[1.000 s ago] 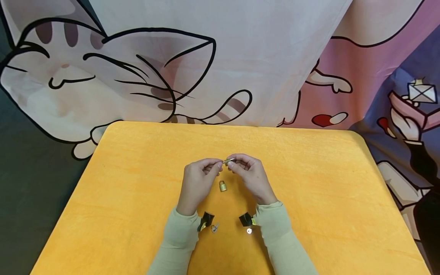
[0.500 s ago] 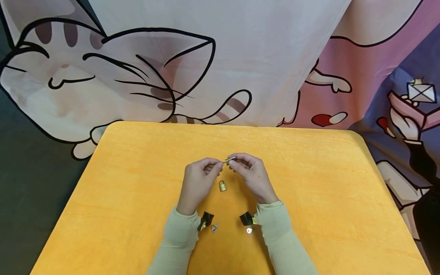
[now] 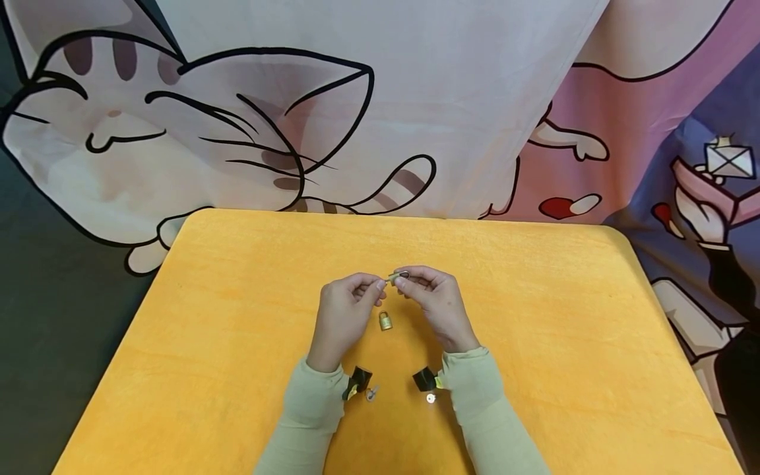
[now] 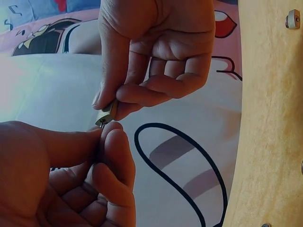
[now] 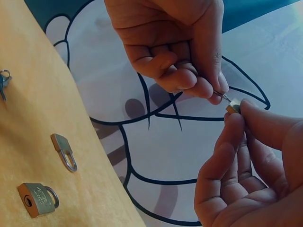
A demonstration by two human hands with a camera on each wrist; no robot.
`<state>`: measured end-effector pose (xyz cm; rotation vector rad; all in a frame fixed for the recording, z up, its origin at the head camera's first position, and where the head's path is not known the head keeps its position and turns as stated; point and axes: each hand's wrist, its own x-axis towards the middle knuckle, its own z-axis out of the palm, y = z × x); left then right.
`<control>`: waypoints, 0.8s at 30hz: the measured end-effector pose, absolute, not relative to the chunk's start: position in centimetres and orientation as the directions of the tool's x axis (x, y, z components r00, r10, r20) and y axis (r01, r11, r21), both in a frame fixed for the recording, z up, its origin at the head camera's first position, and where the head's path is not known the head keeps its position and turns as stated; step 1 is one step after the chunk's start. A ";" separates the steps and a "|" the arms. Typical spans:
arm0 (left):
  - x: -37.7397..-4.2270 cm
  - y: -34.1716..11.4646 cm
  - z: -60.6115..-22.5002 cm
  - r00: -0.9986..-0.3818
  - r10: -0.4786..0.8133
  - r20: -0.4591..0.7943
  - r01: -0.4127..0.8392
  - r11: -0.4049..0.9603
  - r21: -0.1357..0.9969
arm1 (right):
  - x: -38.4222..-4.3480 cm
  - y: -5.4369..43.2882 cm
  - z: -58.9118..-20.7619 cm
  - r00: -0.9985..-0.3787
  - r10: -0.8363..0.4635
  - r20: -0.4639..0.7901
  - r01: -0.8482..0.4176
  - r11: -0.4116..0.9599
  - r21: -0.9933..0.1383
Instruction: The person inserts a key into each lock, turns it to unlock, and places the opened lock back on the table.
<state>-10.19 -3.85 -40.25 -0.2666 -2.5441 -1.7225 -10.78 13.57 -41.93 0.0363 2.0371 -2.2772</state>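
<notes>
My left hand (image 3: 346, 316) pinches a small key between thumb and index finger; its thin metal blade (image 5: 226, 97) shows in the right wrist view. Facing it, my right hand (image 3: 436, 303) pinches a small brass padlock (image 4: 106, 113) by its body, its shackle side toward the right palm. The blade meets the keyhole end of the lock; how deep it sits I cannot tell. Fingers cover most of both things. Below the hands a brass padlock (image 3: 385, 321) lies on the table. Two padlocks, one smaller (image 5: 63, 152) and one larger (image 5: 37, 199), show in the right wrist view.
A small bunch of keys (image 3: 371, 394) lies beside the left wrist's black camera (image 3: 359, 380). A small silvery round thing (image 3: 430, 398) lies near the right wrist camera (image 3: 424, 379). The yellow table (image 3: 237, 277) ends at a printed cloth (image 3: 463, 132) behind it.
</notes>
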 end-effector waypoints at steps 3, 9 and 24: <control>-10.2 -3.8 -40.3 -0.984 0.113 0.138 0.170 0.370 0.913 | -10.8 13.6 -41.9 -0.996 -0.053 -0.072 0.078 -0.117 -0.990; -10.2 -3.7 -40.3 -0.984 0.116 0.138 0.173 0.384 0.907 | -10.8 13.7 -42.0 -0.996 -0.057 -0.072 0.078 -0.117 -0.990; -10.1 -3.6 -40.4 -0.985 0.119 0.121 0.157 0.365 0.918 | -10.9 13.7 -42.1 -0.995 -0.083 -0.063 0.071 -0.093 -0.993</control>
